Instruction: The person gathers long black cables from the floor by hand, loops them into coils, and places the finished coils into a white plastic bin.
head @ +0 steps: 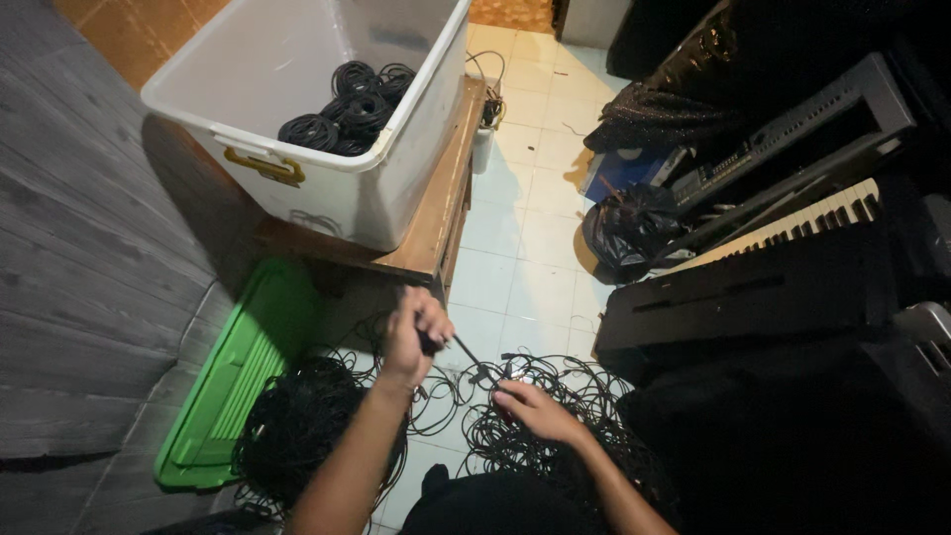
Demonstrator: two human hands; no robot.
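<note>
The left hand (pixel 414 335) is closed in a fist around a black cable (pixel 466 352), which runs taut down to the right hand (pixel 535 408); the right hand pinches the cable's plug end between narrowed fingers, low over the tiled floor (pixel 515 248). Loose black cables (pixel 555 396) lie tangled on the floor around both hands, beside a green lid (pixel 233 376). Coiled cables (pixel 347 104) sit inside the white bin (pixel 396 168) on the wooden bench (pixel 436 213).
</note>
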